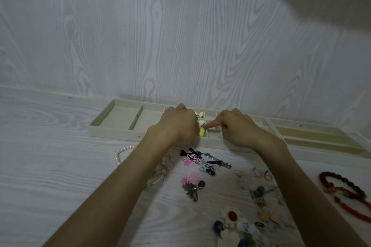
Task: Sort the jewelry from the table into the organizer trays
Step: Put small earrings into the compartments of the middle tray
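Head view: both hands work over the small cells of the tray; the left hand curls its grip round a yellow bead, and the right hand holds nothing, forefinger out toward a white heart in the cell. That finger could knock hearts out or the bead could land in the wrong cell, while the loose pile sits nearer on the pale wood-grain table, backed by a matching wall

2 hands – 3 trays – 2 pink flower earrings

Cream compartmented organizer trays at the rear of the white woodgrain surface; loose mixed jewelry in front; red beaded bracelets at right.
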`<state>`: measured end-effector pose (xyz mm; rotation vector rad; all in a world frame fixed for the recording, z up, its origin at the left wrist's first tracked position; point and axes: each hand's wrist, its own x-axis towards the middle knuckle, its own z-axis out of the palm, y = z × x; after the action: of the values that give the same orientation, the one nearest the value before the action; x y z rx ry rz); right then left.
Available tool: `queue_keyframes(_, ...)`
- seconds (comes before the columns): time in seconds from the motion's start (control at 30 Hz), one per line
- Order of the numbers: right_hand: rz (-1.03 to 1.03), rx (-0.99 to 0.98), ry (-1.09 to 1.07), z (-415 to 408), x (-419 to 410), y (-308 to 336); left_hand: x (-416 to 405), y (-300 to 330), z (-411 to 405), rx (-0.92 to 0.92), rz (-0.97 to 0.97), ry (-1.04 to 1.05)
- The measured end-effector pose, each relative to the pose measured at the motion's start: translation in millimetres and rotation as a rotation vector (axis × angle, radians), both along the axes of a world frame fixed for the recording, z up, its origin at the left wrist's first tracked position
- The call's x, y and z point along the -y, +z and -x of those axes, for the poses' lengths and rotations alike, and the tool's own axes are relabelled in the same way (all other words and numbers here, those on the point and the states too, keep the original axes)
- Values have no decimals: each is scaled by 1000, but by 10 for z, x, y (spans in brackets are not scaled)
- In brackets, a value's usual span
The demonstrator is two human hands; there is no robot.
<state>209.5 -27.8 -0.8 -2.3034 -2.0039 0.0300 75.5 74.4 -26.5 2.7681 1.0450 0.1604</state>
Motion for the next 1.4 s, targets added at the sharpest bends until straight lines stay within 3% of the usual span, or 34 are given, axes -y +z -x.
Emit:
queue_keyframes(0.27, -25, -7, -29, 6, -19, -43, -68, 66, 87, 59, 171, -8)
queue_keyframes(0.8, -88, -75, -42, 8, -30, -73, -52, 36, 60, 180, 199, -91)
queue_keyframes(1.4, -125, -168, -89, -21, -38, -88, -133, -22, 99, 297, 305, -51)
